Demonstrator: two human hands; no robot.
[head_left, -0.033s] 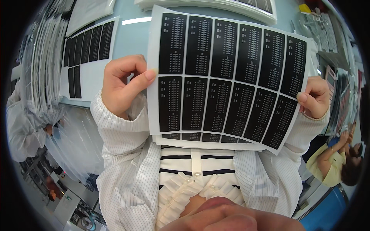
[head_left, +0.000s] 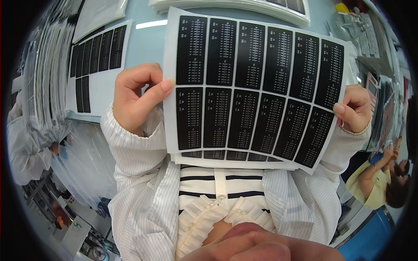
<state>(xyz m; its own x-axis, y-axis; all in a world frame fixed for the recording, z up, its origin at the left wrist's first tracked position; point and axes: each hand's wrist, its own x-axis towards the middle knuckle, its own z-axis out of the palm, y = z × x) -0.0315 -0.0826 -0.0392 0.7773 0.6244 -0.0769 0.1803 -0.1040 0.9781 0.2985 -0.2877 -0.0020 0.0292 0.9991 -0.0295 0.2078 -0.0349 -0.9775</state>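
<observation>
A white sheet of black labels [head_left: 249, 87] hangs tilted in front of me, its labels in two rows with fine pale print. My left hand [head_left: 140, 96] pinches its left edge, thumb on top and fingers curled behind. At the right edge, my right hand [head_left: 355, 109] grips it the same way. Beneath the held sheet, the edge of a stack of similar label sheets [head_left: 244, 162] shows near my body; most of it is hidden.
Left on the pale blue table [head_left: 147, 43] lies a partly used label sheet [head_left: 102, 89]. Tall stacks of sheets [head_left: 45, 74] stand beyond it. Another stack [head_left: 244, 9] is at the far edge. A person in yellow [head_left: 370, 185] sits at right, above a blue surface [head_left: 370, 241].
The held sheet and both hands have shifted very slightly left in the picture, as has the table behind. The grip is the same.
</observation>
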